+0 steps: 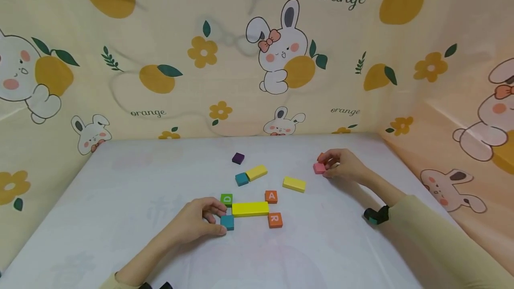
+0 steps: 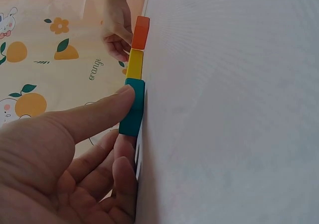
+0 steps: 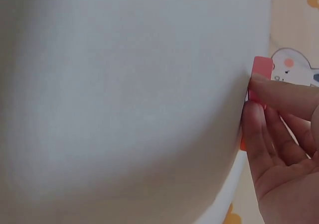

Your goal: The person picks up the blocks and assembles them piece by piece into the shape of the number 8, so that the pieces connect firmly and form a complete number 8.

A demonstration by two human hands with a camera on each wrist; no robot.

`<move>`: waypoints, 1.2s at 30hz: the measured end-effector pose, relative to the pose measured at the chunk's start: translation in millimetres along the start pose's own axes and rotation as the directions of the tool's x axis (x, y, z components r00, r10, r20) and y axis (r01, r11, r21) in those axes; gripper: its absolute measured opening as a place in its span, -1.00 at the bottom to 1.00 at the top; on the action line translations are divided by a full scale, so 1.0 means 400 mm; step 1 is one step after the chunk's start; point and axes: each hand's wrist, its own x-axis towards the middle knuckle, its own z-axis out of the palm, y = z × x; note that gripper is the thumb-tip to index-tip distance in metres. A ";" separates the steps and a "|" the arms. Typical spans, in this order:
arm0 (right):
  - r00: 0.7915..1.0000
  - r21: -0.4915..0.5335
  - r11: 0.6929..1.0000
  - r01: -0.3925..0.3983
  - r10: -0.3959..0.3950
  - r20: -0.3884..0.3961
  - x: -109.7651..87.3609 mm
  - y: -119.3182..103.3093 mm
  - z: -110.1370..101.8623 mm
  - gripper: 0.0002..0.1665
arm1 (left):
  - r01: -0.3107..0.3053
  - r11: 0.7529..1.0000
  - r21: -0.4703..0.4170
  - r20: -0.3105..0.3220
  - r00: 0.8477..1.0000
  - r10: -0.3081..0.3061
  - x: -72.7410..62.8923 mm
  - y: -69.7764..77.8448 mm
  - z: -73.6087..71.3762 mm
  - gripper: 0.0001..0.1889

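Observation:
My left hand (image 1: 196, 220) pinches a teal square block (image 1: 227, 222) between thumb and fingers at the left of a small block arrangement. In the left wrist view the thumb (image 2: 112, 107) lies against the teal block's side. A long yellow block (image 1: 250, 209) forms the middle, with a green "D" block (image 1: 226, 200), an orange "A" block (image 1: 271, 196) and an orange "R" block (image 1: 275, 220) at its other corners. Farther back on the right, my right hand (image 1: 345, 164) pinches a pink block (image 3: 261, 79). An orange-red block (image 1: 321, 157) is partly hidden behind its fingers.
Between the hands lie a yellow block (image 1: 294, 184), another yellow block (image 1: 257, 172) beside a second teal block (image 1: 242, 179), and a dark purple block (image 1: 238, 158). A white cloth (image 1: 132, 182) covers the table. Printed curtains (image 1: 225, 8) stand behind and at the sides.

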 end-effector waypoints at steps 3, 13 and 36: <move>1.000 -0.018 1.000 -0.006 0.006 -0.001 -0.005 -0.008 0.005 -0.55 | 0.001 1.000 0.004 -0.004 1.000 -0.001 -0.001 -0.001 0.000 -0.51; 0.996 -0.032 0.997 -0.071 0.070 -0.048 -0.040 -0.027 0.034 -0.53 | 0.015 1.000 -0.008 -0.007 1.000 -0.015 -0.013 -0.007 0.007 -0.49; 0.979 0.295 0.955 0.022 0.039 -0.200 -0.249 -0.212 0.130 -0.52 | 0.024 0.999 0.024 -0.035 0.999 -0.023 0.006 0.001 0.007 -0.51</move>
